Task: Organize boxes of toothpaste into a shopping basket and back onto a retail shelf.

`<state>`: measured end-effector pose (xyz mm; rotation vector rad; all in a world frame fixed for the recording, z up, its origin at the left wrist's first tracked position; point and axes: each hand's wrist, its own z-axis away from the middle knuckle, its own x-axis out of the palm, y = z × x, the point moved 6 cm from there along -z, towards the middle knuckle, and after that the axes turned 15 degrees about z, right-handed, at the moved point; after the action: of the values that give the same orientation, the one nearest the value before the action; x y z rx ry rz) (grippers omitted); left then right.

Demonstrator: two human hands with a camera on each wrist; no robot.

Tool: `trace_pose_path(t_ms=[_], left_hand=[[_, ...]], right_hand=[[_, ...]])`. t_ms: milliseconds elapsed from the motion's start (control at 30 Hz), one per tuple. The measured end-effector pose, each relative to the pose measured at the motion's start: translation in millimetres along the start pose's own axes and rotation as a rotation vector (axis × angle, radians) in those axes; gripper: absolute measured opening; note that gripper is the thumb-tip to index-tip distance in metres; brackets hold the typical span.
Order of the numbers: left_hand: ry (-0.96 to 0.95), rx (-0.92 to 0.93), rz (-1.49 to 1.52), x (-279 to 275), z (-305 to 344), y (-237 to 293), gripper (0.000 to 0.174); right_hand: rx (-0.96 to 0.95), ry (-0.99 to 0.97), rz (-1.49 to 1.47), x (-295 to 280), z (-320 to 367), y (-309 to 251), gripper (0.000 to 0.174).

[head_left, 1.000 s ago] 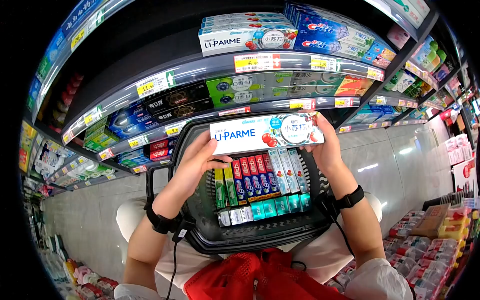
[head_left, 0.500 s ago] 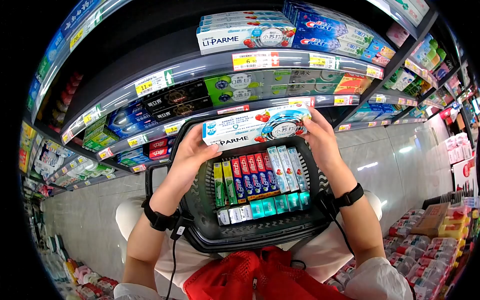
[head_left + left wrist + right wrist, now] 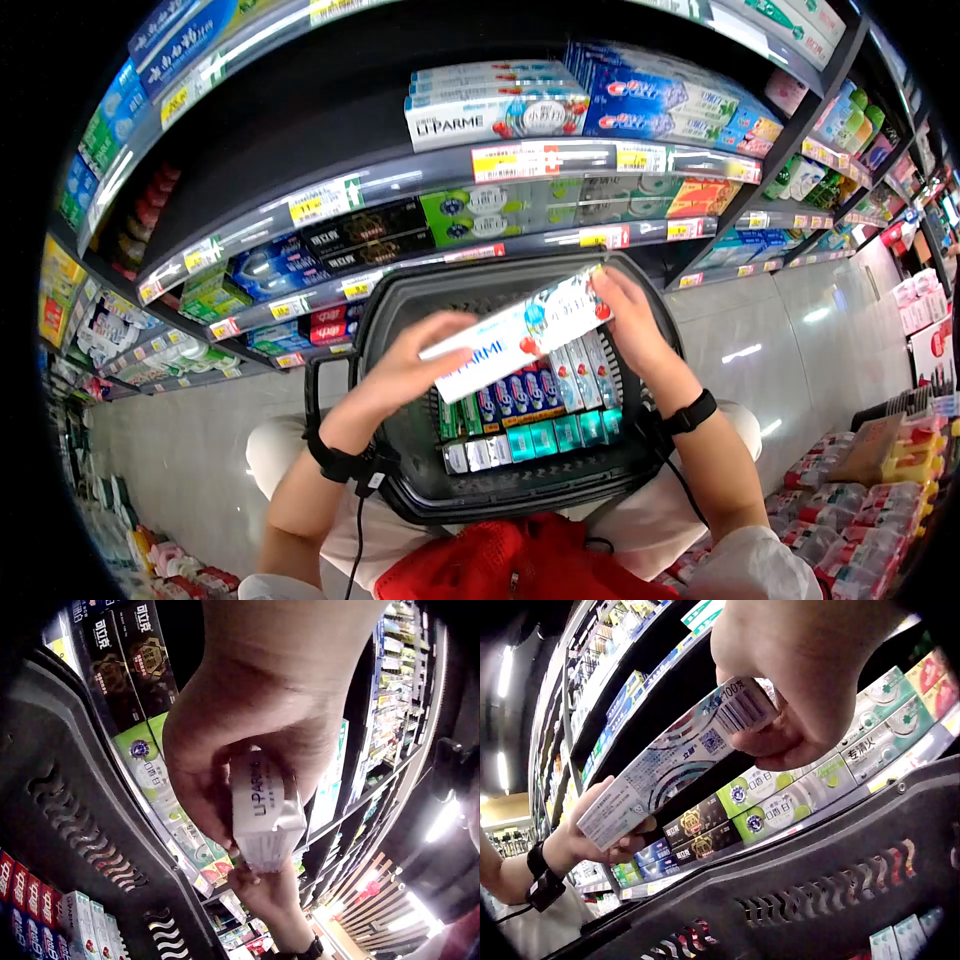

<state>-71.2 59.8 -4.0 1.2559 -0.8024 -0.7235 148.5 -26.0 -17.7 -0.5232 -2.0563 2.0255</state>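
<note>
Both hands hold a white LI-PARME toothpaste box (image 3: 530, 335) above the black shopping basket (image 3: 400, 480). The left hand (image 3: 410, 368) grips its lower left end, and the right hand (image 3: 630, 315) pinches its upper right end. Slanting in the head view, the box hides part of the rows below. Its barcode end sits between the right thumb and fingers (image 3: 791, 727) in the right wrist view. In the left wrist view the LI-PARME end (image 3: 262, 810) juts from the left hand's grip. Inside the basket stand red-and-blue toothpaste boxes (image 3: 525, 393), white ones (image 3: 583, 375) and teal ones (image 3: 545, 438).
Ahead rises a shelf with more LI-PARME boxes (image 3: 490, 115), Crest boxes (image 3: 640, 105) and green boxes (image 3: 490, 213). The basket rests between the person's knees, its handle (image 3: 315, 390) at the left. Bottle packs (image 3: 850, 520) stand at the lower right.
The box was level, and its faces have been turned over in the hands. Now it slants, its left end drawn lower toward the body. The shelf sits slightly lower in the head view.
</note>
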Motion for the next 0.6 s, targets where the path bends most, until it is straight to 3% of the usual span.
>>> trace_pose_path(t_ms=[100,167,233,300,333,367,500,600], left_hand=[[-0.063,-0.01,-0.016,3.6,2.4,-0.6,0.039],[0.015,-0.027,0.021,-4.3,6.8,8.8,0.042],[0.076,-0.073,0.525,-16.2,9.5,21.8,0.046],[0.129,0.095,0.584,-34.6,17.9,58.4,0.05],[0.3,0.181,0.561,-49.4,22.4,74.7,0.047],[0.44,0.268,0.463,-72.0,24.4,86.7,0.043],[0.674,0.379,-0.134,-130.9,16.3,148.1,0.044],[0.717,0.471,-0.514,-180.4,-16.4,183.5,0.044]], right_hand=[[0.064,-0.063,-0.07,4.7,-0.5,-1.1,0.031],[0.042,-0.179,-0.309,10.2,-4.8,-3.1,0.041],[-0.025,-0.218,-0.303,7.2,-4.9,-13.3,0.046],[0.012,-0.177,-0.263,0.9,-3.2,-16.0,0.046],[0.013,-0.161,-0.27,-2.7,-3.4,-13.7,0.045],[0.016,-0.146,-0.279,-6.3,-4.6,-9.7,0.044],[0.011,-0.131,-0.334,-8.6,-10.9,-10.6,0.039],[0.001,-0.136,-0.325,-6.8,-11.0,-17.7,0.038]])
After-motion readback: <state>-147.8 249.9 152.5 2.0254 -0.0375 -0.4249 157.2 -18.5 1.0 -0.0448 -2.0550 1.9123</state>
